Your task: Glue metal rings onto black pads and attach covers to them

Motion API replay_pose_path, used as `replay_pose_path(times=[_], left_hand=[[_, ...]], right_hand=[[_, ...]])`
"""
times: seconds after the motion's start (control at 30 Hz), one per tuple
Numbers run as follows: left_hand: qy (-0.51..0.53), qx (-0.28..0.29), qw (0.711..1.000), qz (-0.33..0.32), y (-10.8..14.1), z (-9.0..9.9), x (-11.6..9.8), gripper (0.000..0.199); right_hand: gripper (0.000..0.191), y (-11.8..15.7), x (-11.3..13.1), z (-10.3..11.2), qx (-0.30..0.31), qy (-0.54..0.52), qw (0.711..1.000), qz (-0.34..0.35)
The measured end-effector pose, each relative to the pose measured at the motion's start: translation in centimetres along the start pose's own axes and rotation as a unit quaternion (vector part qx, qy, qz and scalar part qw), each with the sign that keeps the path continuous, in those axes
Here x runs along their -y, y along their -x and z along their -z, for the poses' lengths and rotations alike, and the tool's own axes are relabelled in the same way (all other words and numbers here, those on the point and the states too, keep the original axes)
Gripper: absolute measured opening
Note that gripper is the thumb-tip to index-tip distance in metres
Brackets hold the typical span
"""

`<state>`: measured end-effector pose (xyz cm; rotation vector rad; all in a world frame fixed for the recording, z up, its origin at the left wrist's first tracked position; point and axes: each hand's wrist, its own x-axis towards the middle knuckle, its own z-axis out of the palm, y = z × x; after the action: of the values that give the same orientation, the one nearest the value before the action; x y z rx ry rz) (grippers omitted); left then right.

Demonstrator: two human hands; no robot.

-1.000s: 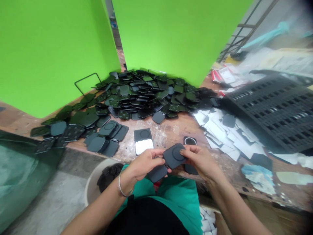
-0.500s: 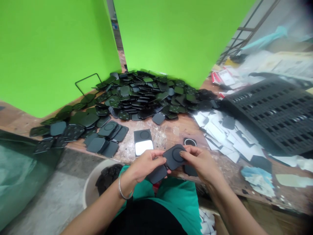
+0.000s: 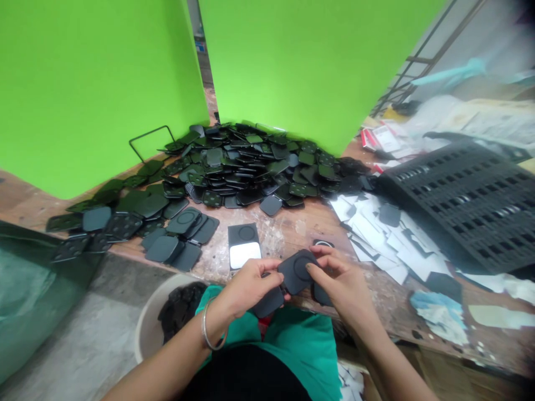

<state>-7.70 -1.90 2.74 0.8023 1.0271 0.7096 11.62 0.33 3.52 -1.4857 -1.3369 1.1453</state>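
Observation:
Both hands hold a folding black pad with a ring mark, over the table's front edge. My left hand pinches it near the hinge, its lower panel hanging beneath the fingers. On the other side, my right hand grips the ringed panel, thumb on its face. Just behind them lies a black and white card-like piece. A part with a white ring sits partly hidden behind my right hand. To the left rests a small group of black pads.
A large heap of black pads lies before green boards. White sheets, a black slotted tray and a crumpled cloth are at right. A bin stands below the table's left edge.
The right thumb has shifted down slightly on the ringed panel, and the fingers have spread a little. The view has shifted slightly; both hands keep their hold on the pad.

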Motion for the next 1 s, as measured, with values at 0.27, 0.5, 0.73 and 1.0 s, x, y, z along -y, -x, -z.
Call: replay_pose_path(times=[0.27,0.5,0.73,1.0], left_hand=[[-0.029,-0.013,0.999,-0.013,0.2,-0.3,-0.1,0.035],[-0.076,-0.007,0.996,-0.034,0.6,-0.5,0.2,0.036],[-0.033,-0.004,0.999,-0.029,0.6,-0.5,0.5,0.041],[0.045,0.044,0.998,-0.006,0.9,-0.7,0.4,0.04]], right_hand=[[0.024,0.5,-0.3,-0.3,-0.014,0.061,0.997,0.047],[0.022,0.9,-0.8,-0.2,-0.033,0.255,0.944,0.209],[0.02,1.4,1.4,1.1,-0.01,0.585,0.77,0.256],[0.035,0.1,0.6,1.9,0.158,0.114,0.981,-0.011]])
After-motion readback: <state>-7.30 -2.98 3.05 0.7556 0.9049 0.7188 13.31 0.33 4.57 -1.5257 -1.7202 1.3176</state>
